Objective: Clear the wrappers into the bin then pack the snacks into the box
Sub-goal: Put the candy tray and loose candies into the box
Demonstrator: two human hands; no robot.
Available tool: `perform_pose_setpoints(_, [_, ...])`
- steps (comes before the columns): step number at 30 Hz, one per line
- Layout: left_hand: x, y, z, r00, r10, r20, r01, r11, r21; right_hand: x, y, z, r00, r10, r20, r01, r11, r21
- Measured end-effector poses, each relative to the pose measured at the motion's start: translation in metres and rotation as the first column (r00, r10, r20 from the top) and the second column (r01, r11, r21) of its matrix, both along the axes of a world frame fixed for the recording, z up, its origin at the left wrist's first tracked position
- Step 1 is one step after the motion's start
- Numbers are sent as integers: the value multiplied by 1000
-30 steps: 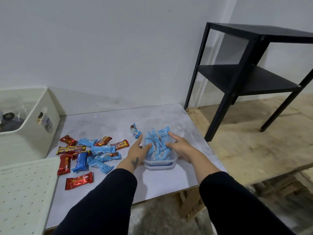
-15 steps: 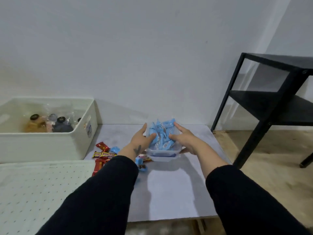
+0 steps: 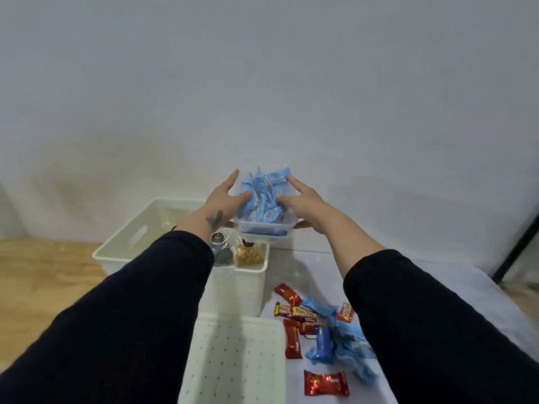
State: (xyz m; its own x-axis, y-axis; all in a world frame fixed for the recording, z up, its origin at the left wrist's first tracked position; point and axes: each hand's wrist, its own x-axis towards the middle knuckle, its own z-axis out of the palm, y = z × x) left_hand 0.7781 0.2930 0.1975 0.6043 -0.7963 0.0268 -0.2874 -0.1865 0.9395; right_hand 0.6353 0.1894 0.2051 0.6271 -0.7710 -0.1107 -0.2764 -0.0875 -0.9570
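Observation:
A clear plastic container (image 3: 264, 230) full of blue wrappers (image 3: 262, 196) hangs in the air above the right end of a white bin (image 3: 140, 240). My left hand (image 3: 226, 196) holds its left side and my right hand (image 3: 303, 199) its right side, thumbs pressing on the wrappers. On the grey table (image 3: 320, 266) below lie red snack bars (image 3: 326, 382), a yellow bar (image 3: 293, 312) and loose blue packets (image 3: 347, 342).
The white bin holds a dark-capped jar (image 3: 220, 252) and a bag of tan snacks (image 3: 249, 255). A white perforated lid (image 3: 236, 363) lies in front of it. A black shelf leg (image 3: 516, 249) stands at the right edge. Wooden floor lies left.
Both hands have lifted the container off the table and carried it left, over the white bin. My view has swung left, so the black shelf is nearly out of sight.

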Motion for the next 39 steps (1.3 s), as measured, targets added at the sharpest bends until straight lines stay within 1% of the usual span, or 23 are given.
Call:
perform_pose_setpoints(2, [33, 8, -13, 1000, 5, 5, -5, 999, 45, 34, 10, -11, 1000, 6, -26, -5, 1000, 8])
perform_pose_setpoints(5, [73, 15, -41, 1000, 1, -10, 1, 986, 169, 75, 22, -37, 995, 17, -103, -14, 999, 38])
perform_pose_setpoints(7, [92, 16, -59, 999, 2, -49, 12, 964, 265, 95, 29, -53, 987, 25, -158, -17, 998, 54])
perform_pose_setpoints(9, [106, 16, -77, 998, -30, -55, 49, 925, 376, 110, 36, -66, 974, 32, -226, -17, 997, 69])
perform_pose_setpoints(12, [119, 14, -100, 991, -136, 6, 110, 825, 554, 120, 42, -83, 934, 73, -350, -25, 990, 139])
perform_pose_setpoints(15, [125, 8, -121, 935, -339, 107, 155, 660, 735, 122, 40, -96, 871, 114, -478, -49, 988, 146])
perform_pose_setpoints(17, [121, 2, -128, 902, -417, 114, 172, 589, 790, 123, 38, -101, 789, 135, -599, -89, 990, 107])
perform_pose_setpoints(19, [114, -4, -129, 890, -448, 85, 204, 558, 804, 130, 35, -107, 730, 113, -674, -90, 994, 69])
perform_pose_setpoints(22, [110, -9, -128, 892, -449, 52, 240, 569, 787, 139, 32, -116, 657, 112, -746, -108, 993, 54])
perform_pose_setpoints(26, [111, -7, -129, 900, -432, 58, 233, 589, 774, 142, 30, -121, 600, 75, -796, -164, 986, -31])
perform_pose_setpoints(27, [110, -8, -128, 904, -423, 62, 225, 593, 773, 142, 29, -120, 600, 55, -798, -177, 982, -66])
perform_pose_setpoints(28, [108, -7, -125, 901, -428, 70, 224, 599, 769, 142, 28, -117, 617, 39, -786, -181, 979, -93])
perform_pose_setpoints(30, [105, -10, -115, 883, -447, 142, 190, 618, 763, 137, 26, -108, 714, 6, -700, -145, 980, -139])
perform_pose_setpoints(32, [101, -18, -101, 878, -430, 212, 156, 674, 722, 126, 24, -91, 812, -38, -582, -117, 967, -228])
perform_pose_setpoints(34, [93, -28, -83, 863, -428, 269, 153, 728, 668, 111, 20, -73, 871, -84, -484, -85, 945, -316])
perform_pose_setpoints(36, [78, -39, -68, 824, -449, 345, 156, 766, 624, 90, 14, -61, 898, -139, -417, -30, 927, -373])
perform_pose_setpoints(37, [67, -45, -62, 809, -460, 366, 166, 777, 608, 77, 9, -56, 895, -168, -414, -13, 917, -399])
perform_pose_setpoints(39, [42, -55, -54, 776, -495, 391, 201, 781, 591, 47, 1, -53, 861, -215, -462, -1, 906, -423])
